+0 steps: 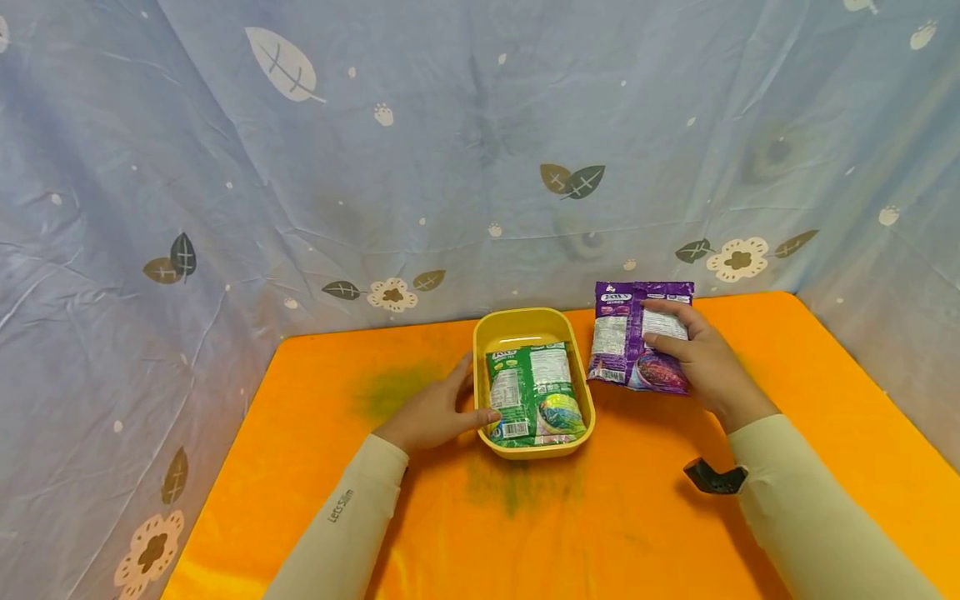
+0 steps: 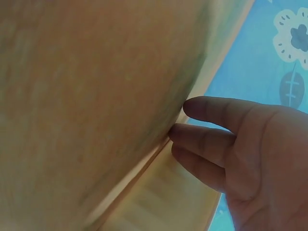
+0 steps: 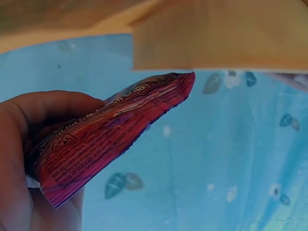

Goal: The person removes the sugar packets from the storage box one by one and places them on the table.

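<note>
A yellow plastic container (image 1: 535,452) with rounded corners sits on the orange table, and a green candy bag (image 1: 534,392) lies inside it. My left hand (image 1: 438,410) holds the container's left side, thumb over the rim and fingers along the outer wall. In the left wrist view the fingertips (image 2: 185,134) meet that wall. Just right of the container, my right hand (image 1: 701,358) grips a purple candy bag (image 1: 622,337) by its right side. The bag's printed back faces up in the head view; the right wrist view shows its reddish-purple edge.
An orange cloth covers the table (image 1: 337,517). Pale blue curtains (image 1: 450,167) with leaf and flower prints stand behind and at both sides. A black wrist mount (image 1: 716,477) sticks out from the right sleeve.
</note>
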`<state>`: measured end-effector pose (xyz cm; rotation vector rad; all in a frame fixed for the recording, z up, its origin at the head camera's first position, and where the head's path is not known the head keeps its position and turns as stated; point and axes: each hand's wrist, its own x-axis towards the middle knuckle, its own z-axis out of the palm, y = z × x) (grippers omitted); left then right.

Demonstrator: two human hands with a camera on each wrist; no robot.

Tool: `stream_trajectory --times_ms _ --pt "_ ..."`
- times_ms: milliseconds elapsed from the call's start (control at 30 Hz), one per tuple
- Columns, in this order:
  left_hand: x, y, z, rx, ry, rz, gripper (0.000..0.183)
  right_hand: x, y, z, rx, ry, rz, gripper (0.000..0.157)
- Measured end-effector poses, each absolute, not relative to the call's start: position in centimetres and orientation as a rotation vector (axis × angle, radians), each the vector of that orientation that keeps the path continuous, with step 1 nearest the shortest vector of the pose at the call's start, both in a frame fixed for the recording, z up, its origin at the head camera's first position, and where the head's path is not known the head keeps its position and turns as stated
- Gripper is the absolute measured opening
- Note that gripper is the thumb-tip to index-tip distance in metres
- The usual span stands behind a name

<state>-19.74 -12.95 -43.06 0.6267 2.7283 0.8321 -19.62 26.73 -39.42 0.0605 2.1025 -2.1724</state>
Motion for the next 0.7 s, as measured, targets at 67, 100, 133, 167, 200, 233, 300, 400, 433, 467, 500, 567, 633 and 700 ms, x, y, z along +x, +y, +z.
stream_trajectory --times_ms 67,100,133,167,200,233,300,400,433,467,500,567,633,700 --pt "-19.7 -12.9 -43.1 0.651 2.724 0.840 0.098 -19.7 27.4 -39.8 0.061 2.114 -2.162 0.055" --pt "-19.8 -12.9 -43.2 0.661 2.725 0.842 0.095 -19.8 27.7 -40.1 0.067 2.114 -2.155 0.055" --pt "-19.8 -12.9 -43.2 0.669 2.726 0.837 0.092 -19.8 27.9 -40.3 0.068 2.131 -2.138 0.055" --pt "-19.8 -12.9 -43.2 0.669 2.727 0.834 0.091 -19.9 28.2 -40.5 0.067 2.145 -2.122 0.055" --pt "-19.8 -12.9 -43.2 0.667 2.729 0.828 0.091 -19.9 28.4 -40.7 0.073 2.151 -2.108 0.055" --pt "-19.8 -12.9 -43.3 0.663 2.731 0.825 0.090 -20.0 28.6 -40.9 0.077 2.163 -2.090 0.055" --pt "-19.7 -12.8 -43.3 0.654 2.737 0.811 0.090 -20.1 29.0 -41.3 0.077 2.207 -2.034 0.055" --pt "-19.7 -12.8 -43.4 0.643 2.739 0.798 0.090 -20.4 29.4 -41.8 0.071 2.264 -1.949 0.054" --pt "-19.7 -12.8 -43.4 0.636 2.739 0.796 0.091 -20.5 29.5 -42.0 0.056 2.277 -1.925 0.055" --pt "-19.7 -12.8 -43.4 0.628 2.740 0.793 0.092 -20.6 29.7 -42.1 0.041 2.287 -1.902 0.055" --pt "-19.7 -12.8 -43.4 0.620 2.740 0.791 0.092 -20.7 29.8 -42.3 0.029 2.284 -1.887 0.056" --pt "-19.7 -12.8 -43.4 0.605 2.737 0.788 0.093 -20.9 30.1 -42.5 0.010 2.286 -1.844 0.057" --pt "-19.7 -12.8 -43.3 0.594 2.735 0.780 0.094 -21.1 30.3 -42.8 -0.012 2.293 -1.781 0.058" --pt "-19.7 -12.8 -43.2 0.589 2.729 0.781 0.095 -21.4 30.5 -43.0 -0.035 2.290 -1.731 0.058"
